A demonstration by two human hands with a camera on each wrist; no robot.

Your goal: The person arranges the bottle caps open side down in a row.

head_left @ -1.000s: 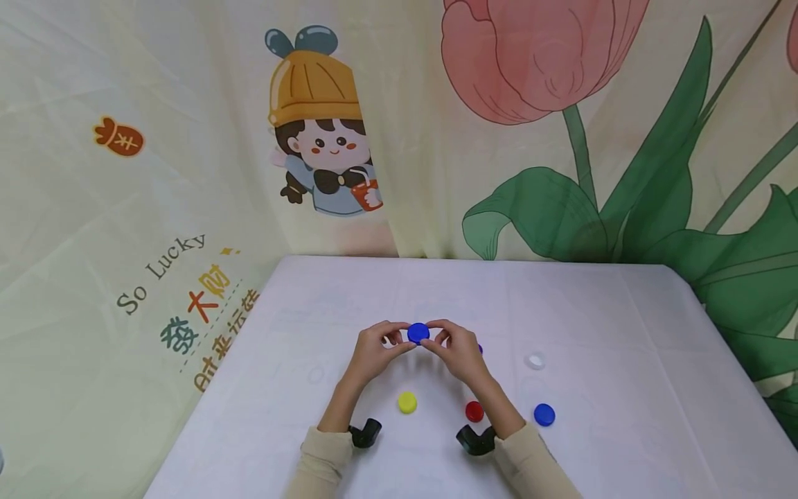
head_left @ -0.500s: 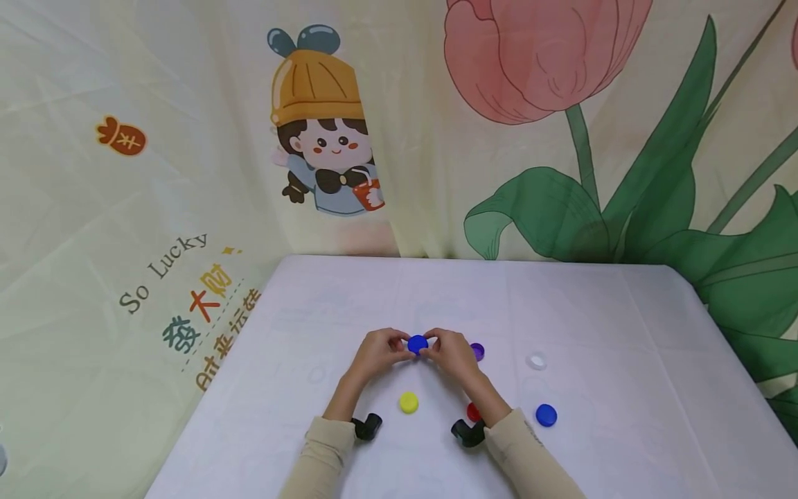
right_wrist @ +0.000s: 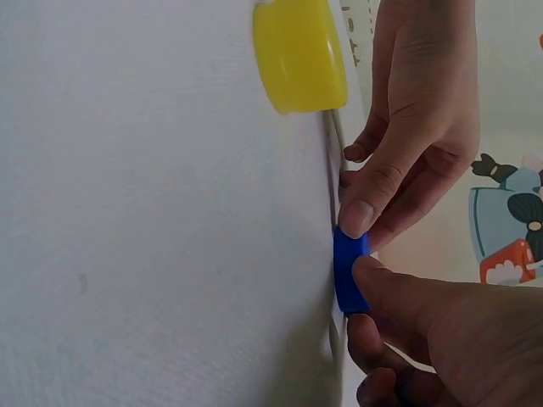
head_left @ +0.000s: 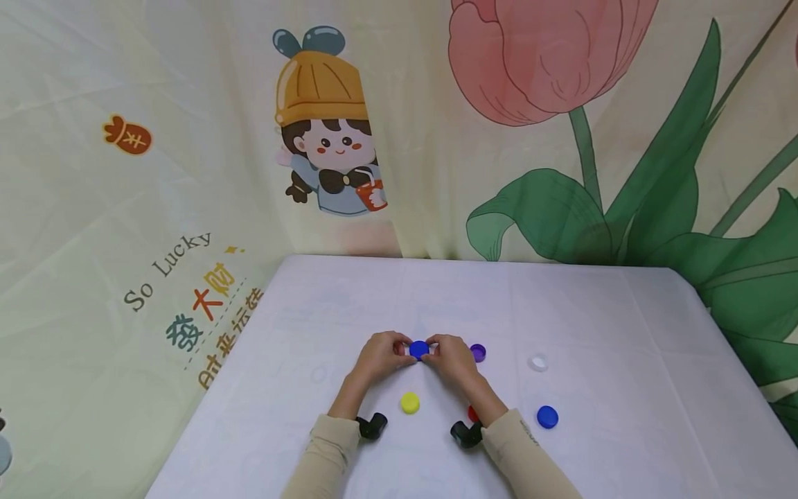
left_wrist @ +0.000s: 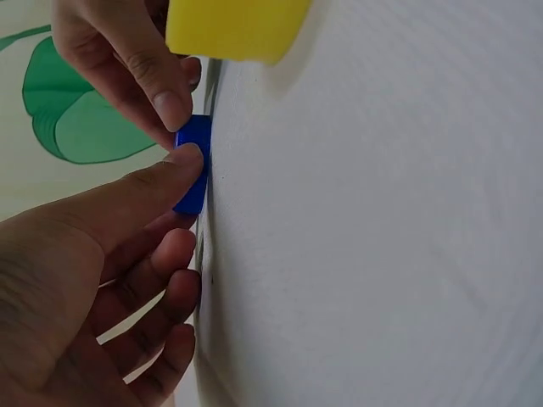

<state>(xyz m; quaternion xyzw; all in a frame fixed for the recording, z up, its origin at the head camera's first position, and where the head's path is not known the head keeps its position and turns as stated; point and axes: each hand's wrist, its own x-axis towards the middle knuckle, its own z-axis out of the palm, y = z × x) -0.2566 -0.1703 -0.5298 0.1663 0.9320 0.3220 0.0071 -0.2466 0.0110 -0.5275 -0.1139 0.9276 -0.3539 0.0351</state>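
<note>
Between both hands is a round blue cap, flat side up and down at the white tabletop. My left hand pinches its left edge between thumb and fingers. From the other side my right hand pinches the right edge. Seen from the left wrist, the blue cap shows edge-on with a thumb from each hand against its near side. The right wrist view has the same blue cap edge-on at the cloth. Nearer my body than the hands lies a yellow cap.
A purple cap lies just right of my right hand. A red cap is partly hidden by the right forearm. Farther right are a whitish clear cap and another blue cap. A printed curtain hangs behind the table.
Both hands have come down and slightly toward my body with the blue cap, from raised to table level. The purple cap, mostly covered before, now shows beside the right hand.
</note>
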